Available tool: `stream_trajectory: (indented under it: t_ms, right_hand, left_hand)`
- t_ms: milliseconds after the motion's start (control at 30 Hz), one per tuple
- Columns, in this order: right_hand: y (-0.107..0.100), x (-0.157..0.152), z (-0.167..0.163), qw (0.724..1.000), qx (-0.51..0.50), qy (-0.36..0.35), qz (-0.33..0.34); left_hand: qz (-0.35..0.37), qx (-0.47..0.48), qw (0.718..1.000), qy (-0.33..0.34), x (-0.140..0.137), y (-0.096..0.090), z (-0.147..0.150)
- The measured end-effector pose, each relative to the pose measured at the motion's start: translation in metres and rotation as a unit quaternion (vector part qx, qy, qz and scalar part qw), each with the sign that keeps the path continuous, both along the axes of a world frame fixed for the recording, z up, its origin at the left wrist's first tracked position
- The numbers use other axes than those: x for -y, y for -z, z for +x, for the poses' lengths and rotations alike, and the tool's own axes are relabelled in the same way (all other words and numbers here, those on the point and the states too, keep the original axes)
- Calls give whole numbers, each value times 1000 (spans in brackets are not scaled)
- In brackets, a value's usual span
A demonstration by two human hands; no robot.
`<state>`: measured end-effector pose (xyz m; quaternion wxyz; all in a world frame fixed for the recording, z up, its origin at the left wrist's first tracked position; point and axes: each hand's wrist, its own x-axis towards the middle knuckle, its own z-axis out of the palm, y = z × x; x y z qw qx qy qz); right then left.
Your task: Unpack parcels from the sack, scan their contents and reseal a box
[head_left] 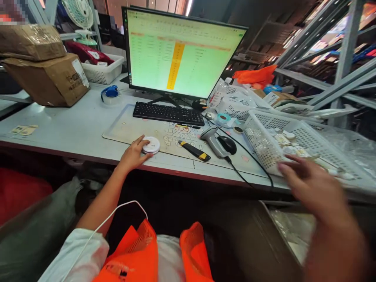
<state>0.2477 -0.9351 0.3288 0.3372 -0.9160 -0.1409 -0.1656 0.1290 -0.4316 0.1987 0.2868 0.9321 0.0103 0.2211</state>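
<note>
My left hand is at the front edge of the desk, with thumb and fingers closed round the left side of a white round flat case. Small print shows on top of the case, and it lies partly on the desk mat. My right hand is raised at the right, smeared by motion, with nothing seen in it and its fingers stretched apart. It is close to the front of a white perforated basket holding small pale items. Between the hands lie a black and yellow utility knife and a grey barcode scanner.
A monitor stands behind a black keyboard. Beside the scanner is a black mouse; its cables hang over the desk edge. Cardboard boxes and a blue tape roll are at left. An open carton sits below right.
</note>
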Motion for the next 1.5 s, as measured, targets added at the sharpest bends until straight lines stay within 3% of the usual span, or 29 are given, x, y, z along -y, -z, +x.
stream_trajectory:
  t_ms: [67,133,233,333,433,500,567,700,767,867,967,1033,1133,1200,1267,1367,1433,1500]
  right_hand:
    - [12,-59,35,990,-81,37,-109]
    - [28,-116,65,963,-130,56,-227]
    - [52,-172,90,923,-164,65,-341]
    - [63,-189,98,920,-159,93,-346]
    - [50,-190,98,926,-163,104,-325]
    - [28,-193,92,934,-181,48,-304]
    - [-1,-202,80,935,-217,-83,-268]
    - [-46,-237,39,855,-262,-370,-252]
    - [-53,-257,21,821,-248,-442,-264]
    - [-47,-276,11,813,-213,-472,-268]
    - [-31,-275,24,841,-145,-453,-258]
    - [-17,-263,44,872,-107,-402,-258]
    - [9,-231,79,920,-93,-238,-298]
    - [28,-205,99,933,-95,-110,-330]
    - [46,-181,112,932,-102,-18,-348]
    - [63,-158,118,928,-104,47,-355]
    - [67,-157,115,941,-48,60,-329]
    - [64,-167,112,962,43,53,-266]
  left_hand:
    - [-9,13,1000,-5,0,0,0]
    - [-13,19,1000,-21,0,-1,0]
    - [-4,12,999,-38,2,-2,-1]
    - [22,17,999,-36,4,-3,-2]
    - [47,38,997,-40,6,-2,-3]
    - [64,57,996,-33,6,-1,-3]
    - [76,76,994,-24,6,0,-4]
    - [78,102,992,-20,7,1,-5]
    - [73,110,991,-18,7,1,-5]
    - [63,113,991,-21,8,1,-4]
    - [47,99,994,-24,9,1,-4]
    - [25,90,995,-27,10,1,-4]
    - [-44,80,995,-42,9,1,-2]
    - [-116,69,989,-60,7,0,-1]
    - [-218,70,971,-73,2,0,0]
    - [-381,119,914,-77,-9,1,0]
    - [-428,147,887,-96,-15,2,1]
    - [-412,143,890,-131,-17,1,0]
